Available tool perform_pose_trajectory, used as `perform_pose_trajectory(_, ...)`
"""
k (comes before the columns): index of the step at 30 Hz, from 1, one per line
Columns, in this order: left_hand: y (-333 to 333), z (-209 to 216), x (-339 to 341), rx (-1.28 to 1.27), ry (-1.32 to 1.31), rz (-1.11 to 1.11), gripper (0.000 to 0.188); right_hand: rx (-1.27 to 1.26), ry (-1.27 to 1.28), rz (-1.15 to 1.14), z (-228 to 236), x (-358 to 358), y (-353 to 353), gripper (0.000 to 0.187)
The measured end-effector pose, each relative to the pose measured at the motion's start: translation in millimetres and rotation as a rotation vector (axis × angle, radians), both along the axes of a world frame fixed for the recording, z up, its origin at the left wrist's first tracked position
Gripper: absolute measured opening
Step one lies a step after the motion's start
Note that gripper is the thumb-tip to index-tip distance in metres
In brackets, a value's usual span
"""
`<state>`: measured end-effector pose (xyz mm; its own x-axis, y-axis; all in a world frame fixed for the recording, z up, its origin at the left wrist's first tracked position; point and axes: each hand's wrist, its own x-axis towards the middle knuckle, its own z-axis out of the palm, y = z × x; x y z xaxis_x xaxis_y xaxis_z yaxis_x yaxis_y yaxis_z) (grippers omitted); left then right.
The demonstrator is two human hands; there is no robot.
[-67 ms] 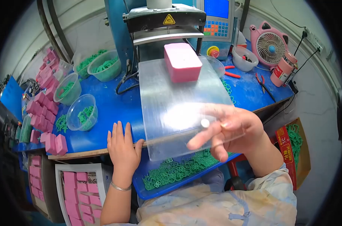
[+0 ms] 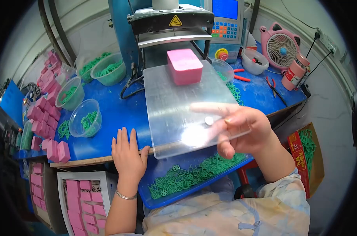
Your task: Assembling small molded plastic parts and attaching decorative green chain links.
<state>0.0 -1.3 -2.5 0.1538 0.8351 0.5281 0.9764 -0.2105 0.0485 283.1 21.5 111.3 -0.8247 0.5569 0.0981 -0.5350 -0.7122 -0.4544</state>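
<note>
My right hand [image 2: 245, 128] grips the near right corner of a clear plate [image 2: 166, 102], its fingers partly seen through the plastic. A small white round piece [image 2: 208, 120] shows on the plate beside the fingers. Toward the plate's far end sits a pink block [image 2: 186, 69] with rounded corners, just in front of the press head [image 2: 174, 23]. My left hand [image 2: 128, 155] lies flat on the front edge of the blue table [image 2: 111, 114], fingers stretched and nothing held. Below the plate is a blue tray [image 2: 147, 196] of small green cut-out shapes.
Plastic bowls [image 2: 85, 118] of green pieces and stacked pink blocks [image 2: 44, 114] stand at the left. A drawer unit [image 2: 62, 188] with pink pieces is below. On the right are a control panel [image 2: 225, 29], pliers [image 2: 276, 90], a pink fan [image 2: 281, 47] and a cardboard box [image 2: 318, 169].
The plate's near edge has shifted away from me, with my right hand moving along. The pink block appears slightly further left and nearer. My left hand stays still.
</note>
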Motion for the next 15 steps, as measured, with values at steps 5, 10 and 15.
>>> perform_pose_trajectory(5, 0.7, 1.3, 2.7, -0.003, 0.022, -0.005, 0.049, 0.126, -0.014, -0.115, 7.8, 0.5, 43.9, 0.055)
perform_pose_trajectory(10, 1.6, -1.4, 0.7, 0.004, 0.031, 0.009, 0.05, 0.205, -0.405, -0.715, 12.0, -25.0, 53.0, 0.036)
perform_pose_trajectory(15, 3.3, -0.7, 3.1, 0.008, 0.033, 0.018, 0.049, 0.386, -0.535, -0.73, -10.5, -26.6, 75.2, 0.038)
